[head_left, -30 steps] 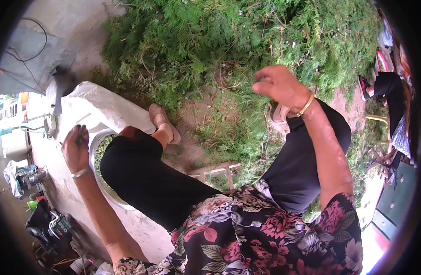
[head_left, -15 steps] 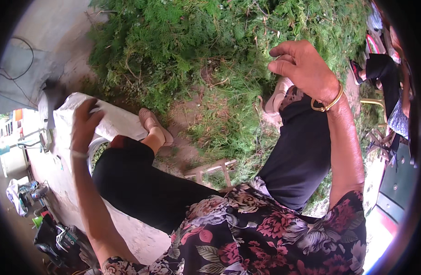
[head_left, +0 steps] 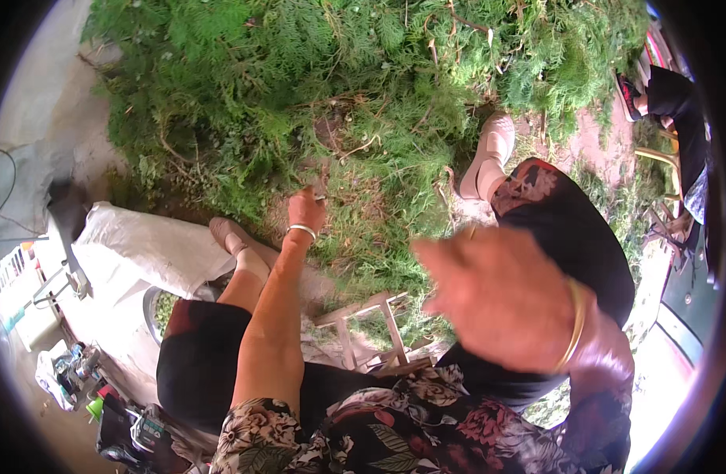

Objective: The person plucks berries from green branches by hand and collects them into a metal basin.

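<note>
The fingers of the left hand are sitting bent close together over the ground between the shoes; I cannot tell whether they are holding anything. The blurred right hand is hovering nearer the camera, its grip unclear. Beyond both hands, green branches are spreading thickly; a white sack is lying by the left shoe, near a round tub.

Glossy golden metal on the bangle behind the right fingers, smooth silvery metal on the bracelet behind the left fingers! Beyond both, rough, feathery foliage; left of them, a creased, matt white sheet.
</note>
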`<action>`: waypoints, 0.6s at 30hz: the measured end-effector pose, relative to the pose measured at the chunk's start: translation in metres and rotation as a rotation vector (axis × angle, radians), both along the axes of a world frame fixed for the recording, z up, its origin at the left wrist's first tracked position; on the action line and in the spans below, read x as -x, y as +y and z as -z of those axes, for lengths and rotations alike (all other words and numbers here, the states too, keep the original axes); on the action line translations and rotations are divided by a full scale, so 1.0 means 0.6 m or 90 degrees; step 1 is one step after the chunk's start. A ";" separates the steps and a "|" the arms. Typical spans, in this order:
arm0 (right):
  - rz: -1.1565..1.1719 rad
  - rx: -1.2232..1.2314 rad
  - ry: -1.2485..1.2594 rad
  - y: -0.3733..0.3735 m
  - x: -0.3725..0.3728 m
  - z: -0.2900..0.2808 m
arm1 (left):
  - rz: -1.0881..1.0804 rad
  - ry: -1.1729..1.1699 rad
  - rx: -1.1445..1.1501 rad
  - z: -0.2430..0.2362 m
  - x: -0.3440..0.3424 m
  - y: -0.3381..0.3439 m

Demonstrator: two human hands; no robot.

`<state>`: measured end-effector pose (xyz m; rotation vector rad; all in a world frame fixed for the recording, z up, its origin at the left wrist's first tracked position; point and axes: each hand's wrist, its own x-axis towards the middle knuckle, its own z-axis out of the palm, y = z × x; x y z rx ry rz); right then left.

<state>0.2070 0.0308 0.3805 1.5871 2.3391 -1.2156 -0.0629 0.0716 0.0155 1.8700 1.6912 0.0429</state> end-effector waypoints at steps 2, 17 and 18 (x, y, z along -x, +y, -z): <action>-0.072 0.027 0.018 -0.007 0.010 0.007 | -0.060 0.023 0.023 0.034 -0.013 -0.006; -0.083 -0.065 0.038 -0.018 0.012 0.001 | -0.695 -0.915 0.356 -0.061 -0.086 0.053; -0.088 -0.061 0.038 -0.018 0.011 0.000 | -0.607 -0.866 0.339 -0.065 -0.097 0.065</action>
